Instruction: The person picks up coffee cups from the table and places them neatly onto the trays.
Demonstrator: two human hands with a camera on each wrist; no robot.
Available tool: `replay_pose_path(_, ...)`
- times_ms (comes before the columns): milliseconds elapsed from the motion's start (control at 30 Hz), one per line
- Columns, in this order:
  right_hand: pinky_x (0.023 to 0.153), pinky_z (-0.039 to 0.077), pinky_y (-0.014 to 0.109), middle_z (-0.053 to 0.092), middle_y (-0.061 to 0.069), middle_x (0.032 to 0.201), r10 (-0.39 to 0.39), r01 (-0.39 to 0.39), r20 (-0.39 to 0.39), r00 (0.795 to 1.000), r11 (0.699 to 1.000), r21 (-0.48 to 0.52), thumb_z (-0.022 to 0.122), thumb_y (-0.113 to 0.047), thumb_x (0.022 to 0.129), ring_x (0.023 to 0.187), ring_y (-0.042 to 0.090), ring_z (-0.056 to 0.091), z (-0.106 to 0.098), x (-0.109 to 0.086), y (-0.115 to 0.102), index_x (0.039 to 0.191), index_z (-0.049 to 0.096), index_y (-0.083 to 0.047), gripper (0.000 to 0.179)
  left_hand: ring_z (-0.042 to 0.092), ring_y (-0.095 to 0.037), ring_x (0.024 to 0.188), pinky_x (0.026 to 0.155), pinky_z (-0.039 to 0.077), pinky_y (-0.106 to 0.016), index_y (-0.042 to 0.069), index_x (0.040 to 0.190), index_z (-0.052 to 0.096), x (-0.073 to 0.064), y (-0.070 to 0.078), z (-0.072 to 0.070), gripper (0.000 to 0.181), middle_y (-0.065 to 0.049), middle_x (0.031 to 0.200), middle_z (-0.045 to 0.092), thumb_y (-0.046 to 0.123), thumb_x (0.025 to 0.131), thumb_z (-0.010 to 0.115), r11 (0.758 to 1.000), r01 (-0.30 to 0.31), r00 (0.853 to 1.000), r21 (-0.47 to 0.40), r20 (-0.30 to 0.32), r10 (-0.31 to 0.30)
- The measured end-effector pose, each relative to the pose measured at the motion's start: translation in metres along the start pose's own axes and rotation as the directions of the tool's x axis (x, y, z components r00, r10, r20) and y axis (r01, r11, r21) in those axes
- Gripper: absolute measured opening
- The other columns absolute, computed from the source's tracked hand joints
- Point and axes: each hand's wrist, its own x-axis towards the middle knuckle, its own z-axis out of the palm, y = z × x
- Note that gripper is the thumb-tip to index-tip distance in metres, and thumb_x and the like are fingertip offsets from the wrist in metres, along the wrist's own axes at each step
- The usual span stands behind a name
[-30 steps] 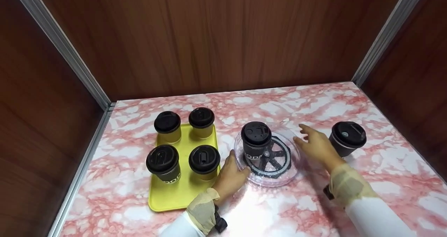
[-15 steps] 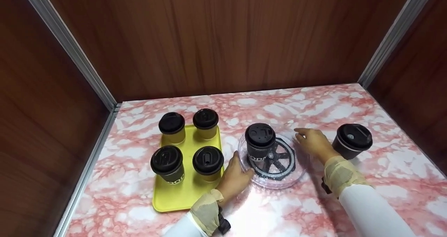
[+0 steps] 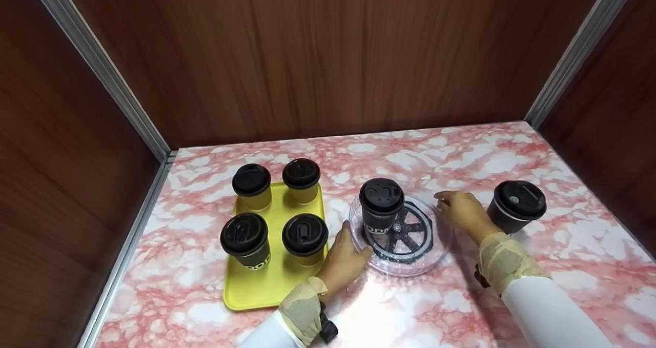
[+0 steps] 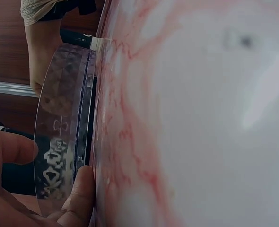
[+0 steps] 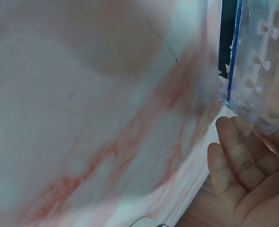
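A clear round plastic turntable [image 3: 410, 267] with a black-and-white spoked base lies on the table. Upright on its left half stands a dark paper cup [image 3: 379, 220] with a black lid. My left hand [image 3: 342, 263] grips the turntable's left rim, thumb over the wall and a finger low on its outside in the left wrist view. Across from it, my right hand [image 3: 464, 216] pinches the right rim. In the right wrist view the lower fingers [image 5: 234, 156] lie loosely bent beside the clear wall [image 5: 257, 71].
Left of the turntable, a yellow tray [image 3: 256, 291] bears several black-lidded cups, close to my left hand. Another dark lidded cup [image 3: 515, 207] stands just right of my right wrist. Wood-grain panels [image 3: 348, 56] enclose the marbled table [image 3: 195, 281].
My right hand's fingers have drawn in from a spread pose to the turntable's right rim. The left hand keeps its place; the view has shifted slightly.
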Motion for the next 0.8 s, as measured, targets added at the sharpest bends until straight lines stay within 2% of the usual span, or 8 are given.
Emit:
replay_pose_path(200, 0.094, 0.043, 0.058, 0.064, 0.025, 0.116, 0.031, -0.031, 0.011, 0.999, 0.999, -0.021, 0.058, -0.009, 0.094, 0.106, 0.047, 0.059, -0.002, -0.007, -0.002, 0.123, 0.062, 0.003, 0.032, 0.037, -0.038, 0.134, 0.112, 0.029, -0.044, -0.011, 0.149, 0.02, 0.0, 0.0, 0.0, 0.081, -0.03, 0.147, 0.035, 0.021, 0.088, 0.064, 1.0, 0.006, 1.0, 0.009, -0.003, -0.006)
replay_pose_path(500, 0.093, 0.043, 0.06, 0.064, 0.028, 0.113, 0.057, -0.055, 0.033, 0.998, 0.996, -0.075, 0.057, -0.012, 0.094, 0.104, 0.049, 0.058, -0.005, -0.017, -0.005, 0.126, 0.059, 0.004, 0.036, 0.038, -0.039, 0.133, 0.111, 0.03, -0.044, -0.011, 0.148, 0.021, 0.0, -0.001, 0.0, 0.082, -0.031, 0.146, 0.036, 0.021, 0.087, 0.064, 1.0, 0.001, 1.0, 0.011, -0.007, -0.001)
replay_pose_path(800, 0.091, 0.043, 0.061, 0.064, 0.028, 0.111, 0.046, -0.046, -0.004, 0.999, 0.997, -0.068, 0.056, -0.013, 0.095, 0.101, 0.049, 0.059, -0.005, -0.031, -0.004, 0.123, 0.061, 0.004, 0.034, 0.037, -0.04, 0.133, 0.111, 0.029, -0.045, -0.011, 0.149, 0.019, 0.0, 0.0, 0.0, 0.083, -0.031, 0.146, 0.035, 0.021, 0.088, 0.065, 1.0, 0.002, 1.0, 0.006, -0.001, -0.002)
